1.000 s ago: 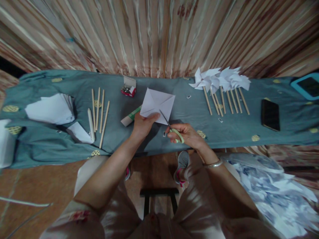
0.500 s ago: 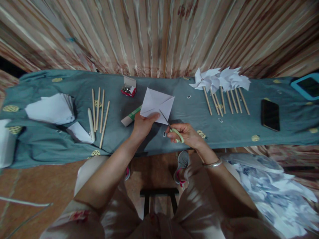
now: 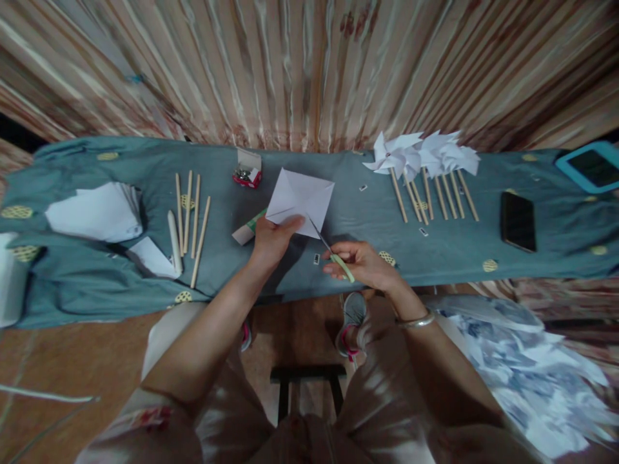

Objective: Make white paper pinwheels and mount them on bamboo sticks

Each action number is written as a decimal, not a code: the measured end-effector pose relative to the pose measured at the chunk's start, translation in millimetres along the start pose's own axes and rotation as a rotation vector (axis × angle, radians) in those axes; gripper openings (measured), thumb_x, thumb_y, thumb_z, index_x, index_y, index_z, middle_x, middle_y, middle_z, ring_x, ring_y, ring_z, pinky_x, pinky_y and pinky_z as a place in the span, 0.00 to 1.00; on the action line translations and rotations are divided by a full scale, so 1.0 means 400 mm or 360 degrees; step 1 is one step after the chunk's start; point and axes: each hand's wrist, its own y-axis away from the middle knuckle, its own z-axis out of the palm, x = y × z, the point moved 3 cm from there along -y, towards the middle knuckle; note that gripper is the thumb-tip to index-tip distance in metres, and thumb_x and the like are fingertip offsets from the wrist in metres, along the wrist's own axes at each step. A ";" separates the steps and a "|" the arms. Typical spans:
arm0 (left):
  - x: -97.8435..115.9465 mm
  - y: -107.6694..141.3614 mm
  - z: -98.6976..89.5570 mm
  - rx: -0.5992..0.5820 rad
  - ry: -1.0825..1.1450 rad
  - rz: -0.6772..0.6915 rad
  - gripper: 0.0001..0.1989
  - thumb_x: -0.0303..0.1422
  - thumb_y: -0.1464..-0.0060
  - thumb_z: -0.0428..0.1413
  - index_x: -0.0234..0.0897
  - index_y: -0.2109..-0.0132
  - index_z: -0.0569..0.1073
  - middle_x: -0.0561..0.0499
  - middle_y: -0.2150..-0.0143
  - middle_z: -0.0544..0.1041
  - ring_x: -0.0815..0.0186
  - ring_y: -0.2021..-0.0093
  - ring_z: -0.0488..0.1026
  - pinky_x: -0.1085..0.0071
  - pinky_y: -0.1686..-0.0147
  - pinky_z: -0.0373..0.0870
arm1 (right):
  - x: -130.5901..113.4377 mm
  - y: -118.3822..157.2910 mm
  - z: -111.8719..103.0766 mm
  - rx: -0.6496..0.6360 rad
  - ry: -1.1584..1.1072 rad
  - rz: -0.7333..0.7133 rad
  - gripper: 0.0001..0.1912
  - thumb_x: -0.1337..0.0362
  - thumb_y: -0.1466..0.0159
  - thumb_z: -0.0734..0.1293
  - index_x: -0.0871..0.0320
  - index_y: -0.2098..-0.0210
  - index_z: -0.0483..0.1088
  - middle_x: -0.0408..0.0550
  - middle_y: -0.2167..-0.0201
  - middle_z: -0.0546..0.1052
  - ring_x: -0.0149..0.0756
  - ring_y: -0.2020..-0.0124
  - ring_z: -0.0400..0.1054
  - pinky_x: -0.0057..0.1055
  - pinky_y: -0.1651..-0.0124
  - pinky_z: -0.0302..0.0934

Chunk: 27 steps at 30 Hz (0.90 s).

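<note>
A white square of paper [image 3: 305, 193] with diagonal creases is pinched in my left hand [image 3: 273, 240], the thumb on top and the other fingers hidden beneath. My right hand [image 3: 360, 263] has its fingers in the light green handles of a pair of scissors [image 3: 342, 265]. The blades reach up and left to the paper's lower edge, near my left thumb. Behind my left hand, a green and beige box [image 3: 247, 229] lies partly covered. Just beyond it stands a small open red box [image 3: 247, 175] with shiny metal bits inside.
Paper pinwheels on wooden sticks [image 3: 425, 158] lie at the back right, beside a dark phone [image 3: 518, 221] and a blue-framed device [image 3: 592, 166]. Leftward are loose wooden sticks [image 3: 195, 212], a white pen-like stick [image 3: 175, 241] and stacked paper [image 3: 97, 212]. A bag of paper scraps [image 3: 536, 374] sits low right.
The scissors have turned slightly, their handles now seen more edge-on, and my right fingers have shifted a little. My left hand keeps its hold on the paper. The whole view has slid slightly.
</note>
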 end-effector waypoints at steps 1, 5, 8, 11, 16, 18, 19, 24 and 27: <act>0.001 -0.001 -0.001 0.0007 0.0002 0.0000 0.15 0.37 0.61 0.65 0.39 0.62 0.78 0.48 0.60 0.83 0.56 0.57 0.78 0.60 0.52 0.76 | 0.004 0.006 -0.006 0.0000 0.0043 -0.0002 0.29 0.47 0.61 0.81 0.58 0.69 0.71 0.37 0.81 0.72 0.26 0.80 0.63 0.25 0.76 0.57; 0.002 -0.005 0.001 0.0001 0.0045 -0.0001 0.16 0.37 0.62 0.66 0.38 0.62 0.78 0.48 0.60 0.83 0.55 0.56 0.79 0.59 0.51 0.75 | 0.016 0.037 -0.049 0.0167 0.0440 -0.0134 0.26 0.44 0.54 0.77 0.58 0.68 0.72 0.35 0.83 0.68 0.26 0.81 0.58 0.26 0.78 0.50; -0.006 -0.002 0.011 -0.0059 0.0102 -0.0027 0.15 0.35 0.62 0.66 0.36 0.64 0.78 0.46 0.59 0.83 0.56 0.56 0.79 0.59 0.49 0.74 | 0.011 0.066 -0.093 0.0534 0.0986 -0.0234 0.22 0.49 0.46 0.74 0.59 0.61 0.74 0.39 0.81 0.71 0.29 0.81 0.61 0.28 0.75 0.52; -0.023 0.006 0.026 -0.0153 0.0051 -0.0057 0.17 0.34 0.64 0.67 0.35 0.63 0.78 0.44 0.58 0.83 0.54 0.56 0.79 0.58 0.49 0.74 | -0.003 0.096 -0.121 0.0895 0.1505 -0.0279 0.21 0.57 0.39 0.70 0.61 0.51 0.73 0.48 0.72 0.78 0.38 0.73 0.71 0.31 0.68 0.58; -0.043 0.018 0.040 -0.0359 -0.0290 -0.0088 0.16 0.32 0.64 0.66 0.35 0.63 0.78 0.46 0.62 0.83 0.52 0.59 0.79 0.56 0.53 0.75 | -0.018 0.119 -0.134 0.1115 0.2037 -0.0051 0.22 0.62 0.35 0.65 0.64 0.43 0.67 0.61 0.61 0.81 0.51 0.60 0.77 0.36 0.60 0.63; -0.041 0.019 0.041 -0.0428 -0.0429 -0.0018 0.18 0.31 0.63 0.66 0.35 0.60 0.78 0.46 0.61 0.82 0.52 0.57 0.79 0.57 0.52 0.75 | -0.023 0.118 -0.136 0.1138 0.2131 0.0049 0.21 0.62 0.34 0.64 0.64 0.44 0.67 0.63 0.62 0.81 0.54 0.60 0.77 0.38 0.60 0.63; -0.040 0.019 0.041 -0.0457 -0.0489 0.0027 0.21 0.30 0.63 0.66 0.35 0.57 0.78 0.46 0.59 0.82 0.52 0.56 0.78 0.56 0.51 0.74 | -0.025 0.116 -0.136 0.1148 0.2162 0.0077 0.21 0.61 0.35 0.65 0.65 0.45 0.67 0.64 0.63 0.81 0.55 0.60 0.77 0.38 0.60 0.63; -0.041 0.017 0.020 -0.0473 -0.0753 0.0203 0.38 0.30 0.59 0.66 0.36 0.39 0.68 0.43 0.51 0.80 0.53 0.55 0.78 0.56 0.51 0.75 | -0.034 0.108 -0.138 0.1197 0.2261 0.0108 0.21 0.59 0.34 0.64 0.67 0.47 0.68 0.66 0.65 0.80 0.57 0.60 0.76 0.39 0.61 0.63; -0.039 0.016 -0.003 -0.0489 -0.0932 0.0282 0.41 0.30 0.54 0.65 0.39 0.34 0.61 0.43 0.49 0.79 0.57 0.58 0.79 0.58 0.54 0.77 | -0.036 0.113 -0.135 0.1196 0.2307 0.0102 0.20 0.61 0.33 0.63 0.67 0.45 0.67 0.63 0.65 0.81 0.53 0.60 0.76 0.38 0.60 0.62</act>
